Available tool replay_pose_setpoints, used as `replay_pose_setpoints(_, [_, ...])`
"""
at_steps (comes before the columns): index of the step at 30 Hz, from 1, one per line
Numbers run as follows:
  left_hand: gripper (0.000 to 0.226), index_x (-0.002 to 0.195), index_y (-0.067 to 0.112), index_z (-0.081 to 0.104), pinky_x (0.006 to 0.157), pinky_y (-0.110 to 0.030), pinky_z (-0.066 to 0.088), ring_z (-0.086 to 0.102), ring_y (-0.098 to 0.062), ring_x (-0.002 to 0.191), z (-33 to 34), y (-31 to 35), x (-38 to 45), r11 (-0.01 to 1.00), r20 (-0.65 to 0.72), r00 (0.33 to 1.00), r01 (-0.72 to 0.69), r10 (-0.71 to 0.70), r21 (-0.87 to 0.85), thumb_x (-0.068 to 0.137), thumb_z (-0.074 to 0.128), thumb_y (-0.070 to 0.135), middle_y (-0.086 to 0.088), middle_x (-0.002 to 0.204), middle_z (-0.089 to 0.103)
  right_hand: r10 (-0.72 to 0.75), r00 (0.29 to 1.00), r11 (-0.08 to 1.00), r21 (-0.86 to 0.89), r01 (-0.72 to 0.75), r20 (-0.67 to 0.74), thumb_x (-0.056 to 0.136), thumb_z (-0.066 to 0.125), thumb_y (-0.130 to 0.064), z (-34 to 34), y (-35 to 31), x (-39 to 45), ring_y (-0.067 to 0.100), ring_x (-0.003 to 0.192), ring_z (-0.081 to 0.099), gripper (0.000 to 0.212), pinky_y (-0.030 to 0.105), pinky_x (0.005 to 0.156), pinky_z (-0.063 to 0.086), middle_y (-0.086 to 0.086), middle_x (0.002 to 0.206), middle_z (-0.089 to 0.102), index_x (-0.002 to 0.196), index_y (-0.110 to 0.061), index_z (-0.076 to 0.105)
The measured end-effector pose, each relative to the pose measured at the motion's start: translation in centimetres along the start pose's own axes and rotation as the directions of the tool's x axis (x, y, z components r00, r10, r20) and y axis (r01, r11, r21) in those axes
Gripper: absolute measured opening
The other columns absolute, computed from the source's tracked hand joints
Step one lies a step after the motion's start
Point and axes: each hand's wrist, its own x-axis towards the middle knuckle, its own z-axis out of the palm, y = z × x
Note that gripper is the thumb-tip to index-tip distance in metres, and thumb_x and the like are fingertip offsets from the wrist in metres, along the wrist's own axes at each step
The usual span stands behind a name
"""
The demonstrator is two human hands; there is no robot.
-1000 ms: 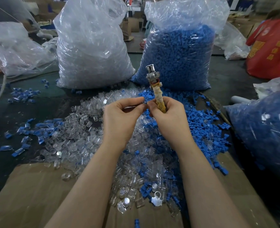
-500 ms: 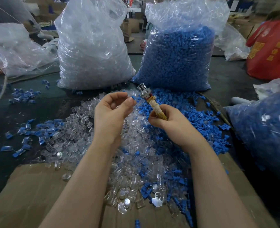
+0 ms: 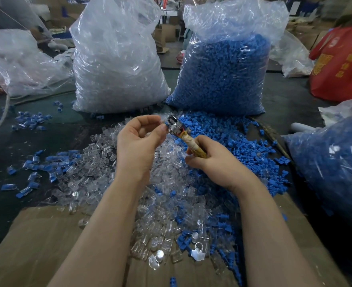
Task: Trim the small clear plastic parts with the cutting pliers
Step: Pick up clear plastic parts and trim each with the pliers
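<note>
My right hand (image 3: 210, 160) grips the taped, yellowish handle of the cutting pliers (image 3: 183, 134), whose metal head points up and left. My left hand (image 3: 139, 143) is raised beside that head, thumb and forefinger pinching a small part (image 3: 168, 122) that looks blue right at the jaws. Below both hands lies a heap of small clear plastic parts (image 3: 100, 168), mixed on its right side with blue parts (image 3: 243, 146).
A tall bag of clear parts (image 3: 117, 59) and a tall bag of blue parts (image 3: 222, 73) stand at the back. Another blue-filled bag (image 3: 334, 168) sits at the right, a red bag (image 3: 340, 65) behind it. Brown cardboard (image 3: 36, 245) covers the near table.
The pliers have tipped from upright to pointing left. My left hand parted from the right, rose, and now meets the tool's head with a small part between its fingertips.
</note>
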Motion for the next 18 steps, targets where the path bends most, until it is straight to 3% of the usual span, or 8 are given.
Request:
replay_pose_setpoints(12, [0.017, 0.094, 0.013, 0.069, 0.071, -0.021, 0.057, 0.07, -0.01, 0.078, 0.22, 0.14, 0.05, 0.992, -0.015, 0.997, 0.072, -0.074, -0.102, 0.086, 0.069, -0.002, -0.001, 0.079, 0.074, -0.049, 0.995, 0.985, -0.171, 0.034, -0.082, 0.083, 0.053, -0.009, 0.38, -0.56, 0.02, 0.025, 0.065, 0.052, 0.011, 0.044, 0.06, 0.047, 0.007, 0.076, 0.059, 0.087, -0.019, 0.055])
replay_pose_setpoints(18, [0.022, 0.1, 0.014, 0.07, 0.073, -0.019, 0.057, 0.071, -0.008, 0.08, 0.07, 0.03, 0.09, 0.995, 0.011, 0.997, 0.08, -0.079, -0.065, 0.088, 0.064, -0.004, 0.003, 0.081, 0.076, -0.036, 0.997, 0.98, -0.199, 0.022, -0.069, 0.085, 0.053, -0.014, 0.42, -0.36, 0.08, 0.028, 0.07, 0.055, 0.01, 0.046, 0.063, 0.048, 0.005, 0.078, 0.059, 0.087, -0.024, 0.051])
